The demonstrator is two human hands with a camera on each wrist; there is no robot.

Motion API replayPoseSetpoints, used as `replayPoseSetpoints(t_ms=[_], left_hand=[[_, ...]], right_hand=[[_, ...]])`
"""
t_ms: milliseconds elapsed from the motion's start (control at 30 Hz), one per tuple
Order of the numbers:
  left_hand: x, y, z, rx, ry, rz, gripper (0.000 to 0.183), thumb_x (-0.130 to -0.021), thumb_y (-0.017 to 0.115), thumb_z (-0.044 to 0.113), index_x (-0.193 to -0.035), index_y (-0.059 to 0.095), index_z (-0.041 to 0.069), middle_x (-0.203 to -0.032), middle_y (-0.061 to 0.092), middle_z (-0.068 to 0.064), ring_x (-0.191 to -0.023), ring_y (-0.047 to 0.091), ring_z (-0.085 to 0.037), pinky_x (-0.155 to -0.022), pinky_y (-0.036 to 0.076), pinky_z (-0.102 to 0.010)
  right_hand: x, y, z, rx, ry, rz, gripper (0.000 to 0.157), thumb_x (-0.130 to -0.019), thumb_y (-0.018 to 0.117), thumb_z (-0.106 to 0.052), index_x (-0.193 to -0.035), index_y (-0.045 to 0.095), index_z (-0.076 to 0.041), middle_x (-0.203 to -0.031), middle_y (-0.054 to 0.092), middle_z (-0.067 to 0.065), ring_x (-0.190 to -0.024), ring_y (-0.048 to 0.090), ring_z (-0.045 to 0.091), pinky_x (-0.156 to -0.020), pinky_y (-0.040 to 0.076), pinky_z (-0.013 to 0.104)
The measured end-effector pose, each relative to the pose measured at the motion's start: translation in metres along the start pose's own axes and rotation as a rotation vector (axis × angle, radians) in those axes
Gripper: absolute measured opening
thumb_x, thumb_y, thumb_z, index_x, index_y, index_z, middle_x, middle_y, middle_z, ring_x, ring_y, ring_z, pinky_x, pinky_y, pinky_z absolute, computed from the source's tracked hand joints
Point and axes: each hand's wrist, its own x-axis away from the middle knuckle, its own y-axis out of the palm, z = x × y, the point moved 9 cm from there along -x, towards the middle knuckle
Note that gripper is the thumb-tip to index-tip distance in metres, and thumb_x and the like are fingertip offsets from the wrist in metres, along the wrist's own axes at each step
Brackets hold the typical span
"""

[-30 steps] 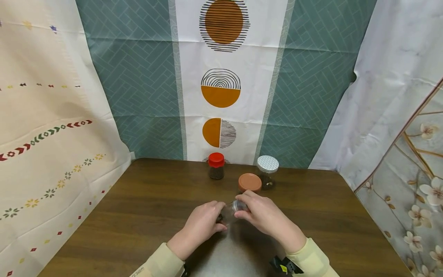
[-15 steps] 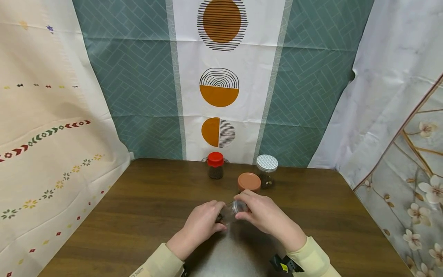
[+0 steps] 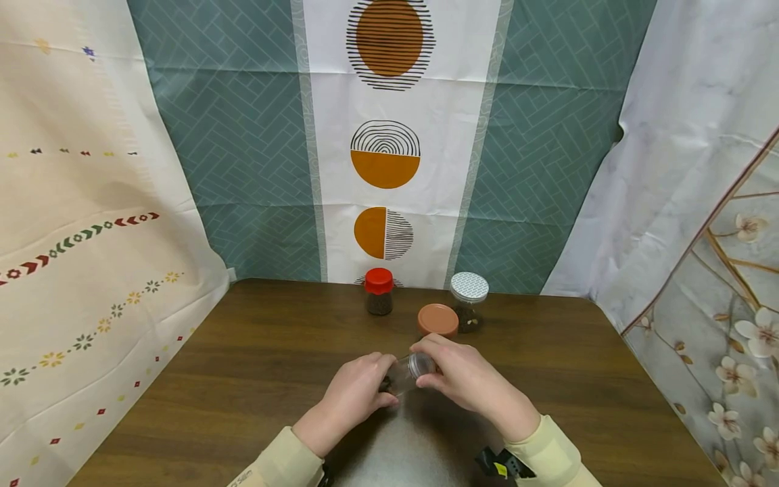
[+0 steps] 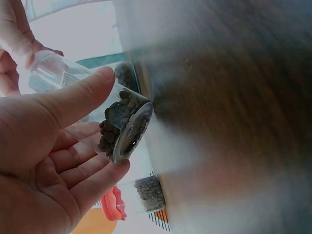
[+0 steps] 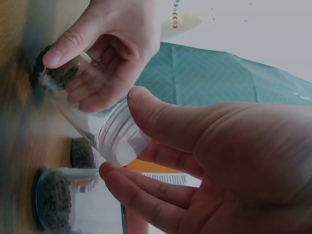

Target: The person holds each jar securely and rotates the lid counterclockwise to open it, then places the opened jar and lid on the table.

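A clear jar [image 3: 402, 376] lies tilted between my two hands, low over the table. Dark brown pellets [image 4: 113, 124] have gathered at its base, which is lower than its top and close to the tabletop. My left hand [image 3: 354, 389] grips the jar's body near that base, thumb on one side and fingers on the other. At the upper end, my right hand [image 3: 465, 373] holds the clear ridged lid [image 5: 124, 134] between thumb and fingers. Whether the lid is loose or tight cannot be told.
Behind the hands stand a red-lidded jar [image 3: 379, 292], a jar with an orange-brown lid [image 3: 438, 319] and a jar with a white patterned lid [image 3: 470, 288]. The brown wooden table [image 3: 274, 331] ends at a hanging patterned cloth [image 3: 262, 169].
My right thumb and fingertips have shifted slightly around the lid, so a little more of it shows. The jar and my left hand have stayed almost in place.
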Motion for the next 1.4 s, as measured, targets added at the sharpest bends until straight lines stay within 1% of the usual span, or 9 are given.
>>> replayPoseSetpoints(t_ms=[200, 300, 433, 500, 567, 667, 800, 1000, 1400], left_hand=[[0.002, -0.001, -0.001, 0.007, -0.014, 0.009, 0.061, -0.077, 0.103, 0.031, -0.122, 0.071, 0.004, -0.104, 0.072, -0.005, -0.086, 0.07, -0.019, -0.075, 0.06, -0.037], [0.001, -0.001, 0.0, 0.001, -0.013, 0.011, 0.062, -0.077, 0.103, 0.031, -0.122, 0.071, 0.005, -0.104, 0.072, -0.005, -0.086, 0.07, -0.02, -0.076, 0.06, -0.037], [0.0, 0.0, 0.0, -0.011, -0.009, 0.006, 0.062, -0.078, 0.103, 0.032, -0.123, 0.071, 0.005, -0.105, 0.073, -0.004, -0.088, 0.071, -0.02, -0.077, 0.061, -0.037], [-0.001, 0.0, 0.001, -0.015, -0.008, 0.002, 0.062, -0.079, 0.103, 0.032, -0.124, 0.071, 0.005, -0.105, 0.073, -0.004, -0.089, 0.071, -0.02, -0.078, 0.061, -0.037], [-0.001, 0.0, 0.001, -0.018, -0.006, -0.001, 0.061, -0.079, 0.102, 0.032, -0.124, 0.071, 0.005, -0.106, 0.073, -0.004, -0.089, 0.071, -0.02, -0.078, 0.061, -0.037], [-0.001, -0.001, 0.003, -0.023, 0.0, 0.003, 0.061, -0.079, 0.102, 0.032, -0.124, 0.071, 0.005, -0.106, 0.073, -0.005, -0.089, 0.071, -0.02, -0.078, 0.061, -0.037], [-0.002, -0.001, 0.004, -0.026, 0.005, 0.006, 0.061, -0.078, 0.103, 0.031, -0.123, 0.07, 0.006, -0.105, 0.072, -0.004, -0.088, 0.071, -0.02, -0.077, 0.061, -0.037], [-0.002, 0.0, 0.004, -0.022, 0.004, 0.007, 0.061, -0.078, 0.103, 0.031, -0.123, 0.071, 0.006, -0.104, 0.072, -0.004, -0.088, 0.07, -0.02, -0.077, 0.061, -0.037], [-0.003, 0.0, 0.004, -0.012, 0.002, -0.004, 0.061, -0.078, 0.103, 0.03, -0.124, 0.071, 0.005, -0.104, 0.072, -0.004, -0.087, 0.069, -0.018, -0.077, 0.061, -0.036]], right_hand=[[-0.002, 0.001, 0.005, -0.027, 0.052, -0.019, 0.053, -0.092, 0.093, -0.023, -0.139, 0.071, -0.012, -0.131, 0.07, 0.001, -0.101, 0.07, 0.02, -0.09, 0.059, 0.044], [-0.003, -0.002, 0.01, -0.035, 0.122, -0.003, 0.057, -0.094, 0.091, -0.034, -0.143, 0.071, -0.015, -0.134, 0.069, 0.002, -0.099, 0.072, 0.02, -0.089, 0.059, 0.046], [-0.003, -0.002, 0.017, -0.012, 0.218, -0.006, 0.055, -0.097, 0.085, -0.046, -0.141, 0.072, -0.016, -0.127, 0.071, 0.002, -0.094, 0.07, 0.018, -0.086, 0.058, 0.045], [-0.002, 0.0, 0.017, 0.009, 0.226, -0.024, 0.052, -0.098, 0.083, -0.048, -0.136, 0.074, -0.015, -0.117, 0.071, 0.001, -0.091, 0.067, 0.016, -0.083, 0.057, 0.044], [-0.002, 0.002, 0.017, 0.024, 0.217, -0.036, 0.048, -0.098, 0.083, -0.047, -0.132, 0.075, -0.014, -0.107, 0.07, -0.001, -0.088, 0.063, 0.015, -0.08, 0.056, 0.042], [-0.002, 0.001, 0.015, 0.025, 0.182, -0.026, 0.042, -0.097, 0.086, -0.041, -0.127, 0.075, -0.014, -0.103, 0.068, -0.002, -0.085, 0.061, 0.014, -0.078, 0.055, 0.04], [-0.001, 0.0, 0.013, 0.018, 0.133, -0.009, 0.041, -0.095, 0.089, -0.036, -0.126, 0.075, -0.013, -0.109, 0.069, -0.001, -0.088, 0.065, 0.014, -0.081, 0.057, 0.041], [-0.001, 0.0, 0.009, 0.014, 0.07, -0.027, 0.043, -0.093, 0.091, -0.032, -0.128, 0.073, -0.014, -0.11, 0.067, -0.001, -0.089, 0.067, 0.016, -0.079, 0.058, 0.042], [-0.001, -0.001, 0.01, -0.006, 0.027, -0.035, 0.047, -0.09, 0.095, -0.025, -0.129, 0.07, -0.015, -0.114, 0.066, -0.002, -0.091, 0.071, 0.021, -0.079, 0.058, 0.042]])
